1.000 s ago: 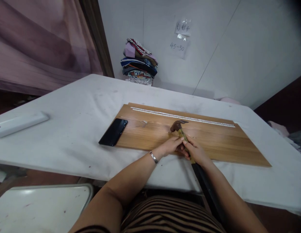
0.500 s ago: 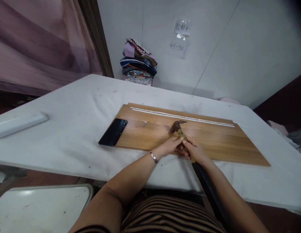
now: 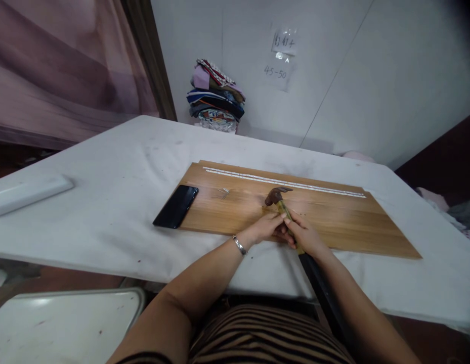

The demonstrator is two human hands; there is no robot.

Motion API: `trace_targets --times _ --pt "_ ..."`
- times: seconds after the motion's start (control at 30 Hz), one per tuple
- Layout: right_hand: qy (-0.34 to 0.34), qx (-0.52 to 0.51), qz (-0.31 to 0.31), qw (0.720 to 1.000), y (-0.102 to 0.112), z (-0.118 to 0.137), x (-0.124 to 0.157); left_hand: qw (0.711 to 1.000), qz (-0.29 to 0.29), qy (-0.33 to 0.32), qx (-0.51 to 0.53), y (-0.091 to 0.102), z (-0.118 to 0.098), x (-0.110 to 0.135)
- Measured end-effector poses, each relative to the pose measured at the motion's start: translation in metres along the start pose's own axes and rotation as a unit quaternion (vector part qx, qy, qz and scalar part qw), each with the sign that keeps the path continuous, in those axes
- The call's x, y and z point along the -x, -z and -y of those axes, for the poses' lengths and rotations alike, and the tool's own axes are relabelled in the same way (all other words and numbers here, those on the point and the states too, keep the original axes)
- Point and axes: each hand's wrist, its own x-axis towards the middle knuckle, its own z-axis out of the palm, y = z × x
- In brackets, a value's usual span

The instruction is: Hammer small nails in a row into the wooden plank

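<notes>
A claw hammer with a rusty head and a yellow upper handle lies slantwise across my two hands, its long black grip reaching back beneath my right forearm. My left hand, with a silver bracelet at the wrist, is closed with its thumb against the handle just below the head. Around the same part of the handle, my right hand is closed too, its fingers meeting those of the left. The hammer head is over a wood-grain board. Some of the fingers are hidden behind the handle.
Several nails lie on the board, left of the hammer. A black phone overlaps its left end. White marked strips run along the far edge. A white object lies on the white-covered table; folded cloths are stacked behind.
My hands and the hammer stay nearly still. The hammer head looks very slightly turned; otherwise only a tiny shift of the view shows.
</notes>
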Motion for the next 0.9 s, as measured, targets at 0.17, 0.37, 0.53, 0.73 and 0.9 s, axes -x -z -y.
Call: trace_targets --times 0.17,0.37,0.53,0.73,0.9 --pt "-0.001 -0.014 -0.006 1.000 -0.0016 0.0009 0.0003 1.000 0.007 -0.003 -0.004 -0.0011 -0.0013 0.0016" --pt "-0.011 0.005 -0.003 1.000 -0.0015 0.0015 -0.0003 1.000 -0.001 0.000 -0.002 -0.0015 -0.0019 0.0020" --pt "0.001 -0.002 -0.012 1.000 -0.0016 0.0022 0.0008 1.000 0.002 -0.004 -0.005 0.0007 0.0015 -0.0009" --pt "-0.005 -0.001 -0.009 1.000 -0.0023 0.0020 0.0008 1.000 0.004 0.006 0.001 0.0010 0.0010 -0.0007" --pt "-0.011 -0.004 -0.012 1.000 -0.0019 0.0000 0.0006 1.000 0.001 0.007 0.003 -0.0017 -0.0026 0.0019"
